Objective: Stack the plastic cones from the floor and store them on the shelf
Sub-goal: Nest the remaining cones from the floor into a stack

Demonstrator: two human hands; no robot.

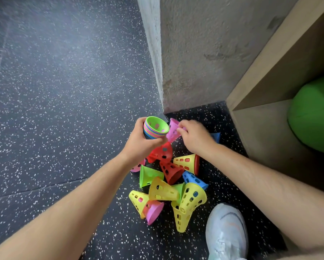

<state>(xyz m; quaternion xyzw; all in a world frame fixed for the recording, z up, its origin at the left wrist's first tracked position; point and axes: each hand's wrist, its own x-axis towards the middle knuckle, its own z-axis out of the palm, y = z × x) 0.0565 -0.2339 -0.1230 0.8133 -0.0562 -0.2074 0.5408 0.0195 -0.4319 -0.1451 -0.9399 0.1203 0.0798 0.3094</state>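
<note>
Left hand (138,139): fingers and thumb wrapped round the nested stack (155,128) of cones. Wide mouths face up at me, with a green cone innermost. I hold it just off the foot of the concrete pillar (195,53).

Right hand (193,136): fingertips curled onto the wide end of a pink cone (172,130) at the pillar's base corner, beside the stack. It reads as a pinch on the wall, but blur hides the exact contact.

Loose cones (163,189) in red, yellow, green, blue and pink lie tumbled on the speckled rubber floor (63,91). They run from the pillar's foot back toward my shoe (226,231).

The wooden shelf (260,87) stands right of the pillar, with a green cushion (315,113) in its lower bay.

Handling, judged:
- The cones are thin perforated plastic, so they should be very light and a little springy.
- The walls would flex under a hard squeeze but are unlikely to break.
- The surface is smooth, though the holes and flared rim give purchase.
- Single cone: pinch the wide rim, thumb inside, so the narrow end leads into the stack's mouth.
- Stack: grip round the banded rims, not the tip, or the nested cones may slide apart.

Many cones are unstacked, and shelving has not begun.
</note>
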